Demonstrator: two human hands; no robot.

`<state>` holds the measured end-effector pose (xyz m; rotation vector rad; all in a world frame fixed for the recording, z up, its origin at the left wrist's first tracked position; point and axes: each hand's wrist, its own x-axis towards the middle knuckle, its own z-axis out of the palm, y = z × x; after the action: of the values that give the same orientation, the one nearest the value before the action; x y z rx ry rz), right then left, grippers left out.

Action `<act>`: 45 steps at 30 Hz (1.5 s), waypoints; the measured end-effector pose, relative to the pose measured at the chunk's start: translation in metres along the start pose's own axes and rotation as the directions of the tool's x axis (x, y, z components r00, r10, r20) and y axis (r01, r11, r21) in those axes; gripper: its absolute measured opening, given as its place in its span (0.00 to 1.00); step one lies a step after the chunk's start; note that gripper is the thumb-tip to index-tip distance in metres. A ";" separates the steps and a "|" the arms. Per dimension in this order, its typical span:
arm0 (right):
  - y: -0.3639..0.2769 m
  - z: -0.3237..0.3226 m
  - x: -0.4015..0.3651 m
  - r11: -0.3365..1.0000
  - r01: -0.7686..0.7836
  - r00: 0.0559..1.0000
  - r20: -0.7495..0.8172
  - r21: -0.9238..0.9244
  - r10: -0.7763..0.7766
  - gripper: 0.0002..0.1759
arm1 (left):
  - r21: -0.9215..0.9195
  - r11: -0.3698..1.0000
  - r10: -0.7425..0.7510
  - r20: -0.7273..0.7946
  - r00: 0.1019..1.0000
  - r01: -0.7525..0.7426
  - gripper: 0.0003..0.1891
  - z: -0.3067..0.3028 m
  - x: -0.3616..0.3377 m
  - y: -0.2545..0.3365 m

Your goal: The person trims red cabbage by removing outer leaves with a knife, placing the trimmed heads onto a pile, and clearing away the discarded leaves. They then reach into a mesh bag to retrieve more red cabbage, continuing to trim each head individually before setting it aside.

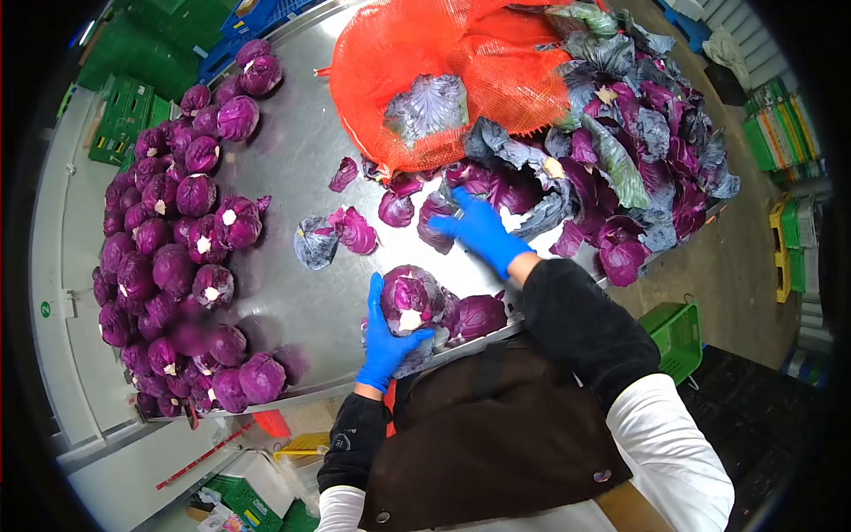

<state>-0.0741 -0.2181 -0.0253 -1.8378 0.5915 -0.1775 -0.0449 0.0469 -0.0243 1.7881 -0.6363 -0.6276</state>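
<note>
My left hand (387, 341), in a blue glove, is wrapped round the side and underside of a red cabbage (409, 297) near the table's front edge. The cabbage's pale cut stem faces me. My right hand (486, 232), also blue-gloved, is over the loose purple leaves (437, 222) farther back. Its fingers are bent around a small shiny, narrow thing, which I cannot make out. Single outer leaves (355, 230) lie between that hand and the cabbages on the left. More purple leaves (479, 316) rest beside the held cabbage.
Many trimmed red cabbages (173, 270) are piled along the left side of the metal table (288, 160). A red mesh bag (496, 62) lies at the back, beside a large heap of stripped leaves (656, 160). A green crate (671, 341) stands below the right edge.
</note>
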 end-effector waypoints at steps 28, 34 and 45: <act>-0.037 0.045 -0.066 0.997 -0.075 0.951 0.298 -0.019 0.077 0.39 | -0.215 0.968 -0.145 -0.050 0.988 0.131 0.55 -0.006 0.010 0.005; -0.021 0.048 -0.067 0.980 0.016 0.990 0.143 -0.199 0.013 0.28 | -0.232 0.967 -0.130 -0.072 0.989 0.110 0.53 -0.007 0.013 0.003; 0.018 -0.035 -0.027 0.750 -0.109 0.994 -0.095 -0.653 0.062 0.28 | -0.986 0.028 -0.206 0.153 0.967 0.162 0.34 -0.015 0.009 -0.029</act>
<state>-0.1167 -0.2387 -0.0251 -2.4917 0.8617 0.0474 -0.0244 0.0589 -0.0491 0.4332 0.1965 -0.8989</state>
